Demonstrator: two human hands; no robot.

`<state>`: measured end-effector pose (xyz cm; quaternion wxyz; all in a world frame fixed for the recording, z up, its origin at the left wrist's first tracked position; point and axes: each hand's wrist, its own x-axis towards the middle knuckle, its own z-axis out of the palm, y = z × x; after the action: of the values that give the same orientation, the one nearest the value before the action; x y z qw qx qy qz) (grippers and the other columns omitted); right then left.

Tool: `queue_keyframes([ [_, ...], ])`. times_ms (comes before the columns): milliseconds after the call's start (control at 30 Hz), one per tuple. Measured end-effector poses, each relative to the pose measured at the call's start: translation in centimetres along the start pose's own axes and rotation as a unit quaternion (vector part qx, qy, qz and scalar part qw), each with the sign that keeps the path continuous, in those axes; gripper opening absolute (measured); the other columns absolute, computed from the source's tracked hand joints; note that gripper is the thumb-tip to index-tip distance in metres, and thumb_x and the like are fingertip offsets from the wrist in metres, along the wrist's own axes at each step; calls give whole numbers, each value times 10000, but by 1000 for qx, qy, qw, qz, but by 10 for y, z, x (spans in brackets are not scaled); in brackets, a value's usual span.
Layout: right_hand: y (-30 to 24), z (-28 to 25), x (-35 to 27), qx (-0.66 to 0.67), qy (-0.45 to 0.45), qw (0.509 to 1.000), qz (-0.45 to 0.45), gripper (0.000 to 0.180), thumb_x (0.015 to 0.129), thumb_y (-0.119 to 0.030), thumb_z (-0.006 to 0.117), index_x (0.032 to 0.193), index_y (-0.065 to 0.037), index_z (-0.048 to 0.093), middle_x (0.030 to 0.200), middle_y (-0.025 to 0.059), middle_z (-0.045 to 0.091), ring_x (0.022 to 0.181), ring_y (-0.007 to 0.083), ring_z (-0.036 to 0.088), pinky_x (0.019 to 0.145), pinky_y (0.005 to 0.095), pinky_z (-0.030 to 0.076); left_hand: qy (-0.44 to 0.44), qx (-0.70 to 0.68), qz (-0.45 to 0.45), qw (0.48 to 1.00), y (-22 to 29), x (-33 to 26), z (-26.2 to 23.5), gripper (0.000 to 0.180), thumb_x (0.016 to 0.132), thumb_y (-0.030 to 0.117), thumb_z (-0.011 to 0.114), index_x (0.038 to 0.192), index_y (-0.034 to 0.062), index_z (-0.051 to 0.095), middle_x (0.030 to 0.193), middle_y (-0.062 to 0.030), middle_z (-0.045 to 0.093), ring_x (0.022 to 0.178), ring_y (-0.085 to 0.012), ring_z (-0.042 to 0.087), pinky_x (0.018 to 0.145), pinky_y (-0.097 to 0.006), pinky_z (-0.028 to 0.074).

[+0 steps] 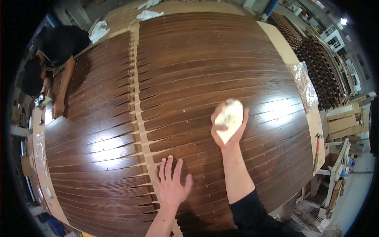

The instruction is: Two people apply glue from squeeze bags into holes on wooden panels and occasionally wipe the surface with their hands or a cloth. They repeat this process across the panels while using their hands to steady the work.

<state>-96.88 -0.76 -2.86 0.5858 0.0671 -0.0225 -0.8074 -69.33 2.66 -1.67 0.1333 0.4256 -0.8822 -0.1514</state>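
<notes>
White cloth (229,118); dark-brown slats (205,67)

A woodworking workshop is showing here: dark stained slat panels (205,71) are covering the big worktop (312,122), more slats (319,67) are stacking at two o'clock, timber offcuts (343,122) at three.
</notes>
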Motion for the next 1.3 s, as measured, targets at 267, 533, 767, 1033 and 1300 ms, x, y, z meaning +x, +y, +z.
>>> queue_keyframes([
  [267, -15, -1, -273, -47, -24, 998, -20, 666, 967, -722, 503, 1351, -189, 616, 1104, 28, 632, 978, 233, 606, 580, 325, 496, 18, 33, -15, 999, 7, -11, -2, 629, 965, 357, 651, 1520, 112, 487, 1618, -132, 422, 1539, -334, 322, 1246, -578, 237],
  [533, -15, 64, -456, -123, 131, 946, -268, 658, 965, -730, 516, 1426, -264, 577, 1448, 63, 617, 1368, 413, 532, 868, 589, 584, -23, 6, 191, 981, 85, -79, 13, 639, 923, 373, 703, 1492, 135, 532, 1619, -147, 410, 1535, -343, 321, 1258, -666, 139],
  [767, -39, 1, -529, -314, 287, 841, -335, 628, 1012, -646, 528, 1349, -119, 577, 1193, 90, 696, 1007, 271, 708, 663, 375, 568, -243, -36, 292, 924, 153, -184, 18, 894, 873, 587, 724, 1583, 127, 436, 1688, -168, 287, 1596, -351, 174, 1258, -691, 30],
  [1033, -6, 5, -510, -575, 356, 626, -388, 332, 973, -224, 725, 1184, 25, 667, 1054, 50, 708, 935, 147, 669, 827, 322, 549, -202, -3, 276, 940, 153, -196, 33, 1021, 823, 617, 761, 1596, 67, 384, 1691, -175, 283, 1594, -350, 183, 1277, -644, 44],
  [1300, 1, 11, -481, -670, 341, 558, -351, 330, 881, -188, 856, 1091, 34, 734, 995, 62, 760, 910, 133, 696, 830, 305, 559, -170, -16, 281, 944, 153, -195, 26, 1015, 789, 587, 808, 1565, 54, 428, 1650, -171, 371, 1565, -354, 269, 1268, -640, 109],
])
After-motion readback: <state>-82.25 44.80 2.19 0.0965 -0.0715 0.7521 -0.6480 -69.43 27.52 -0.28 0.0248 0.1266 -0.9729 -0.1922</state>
